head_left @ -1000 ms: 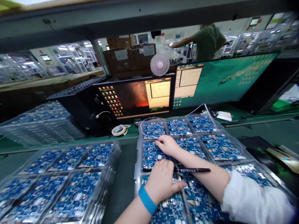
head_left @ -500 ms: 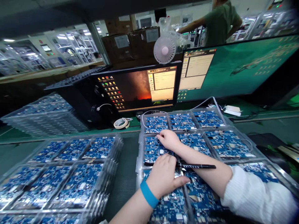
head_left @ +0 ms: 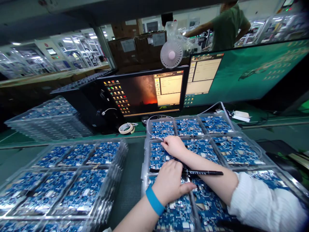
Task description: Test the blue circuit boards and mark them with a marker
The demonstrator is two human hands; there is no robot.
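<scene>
A black marker pen [head_left: 205,172] is clasped beneath the curled left hand [head_left: 169,184]; the open right hand [head_left: 174,146] is laid on a blue circuit board [head_left: 159,154], in a clear tray [head_left: 146,154] on the green bench [head_left: 127,180], monitors [head_left: 145,91] beyond.

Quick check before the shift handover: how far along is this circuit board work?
Nothing visibly marks any board as finished; stacked trays of blue circuit boards sit to the left. In hand: the right hand rests on a board in a clear tray, the left hand near a black marker pen. Left: that tray's other boards, away from the hands.
</scene>
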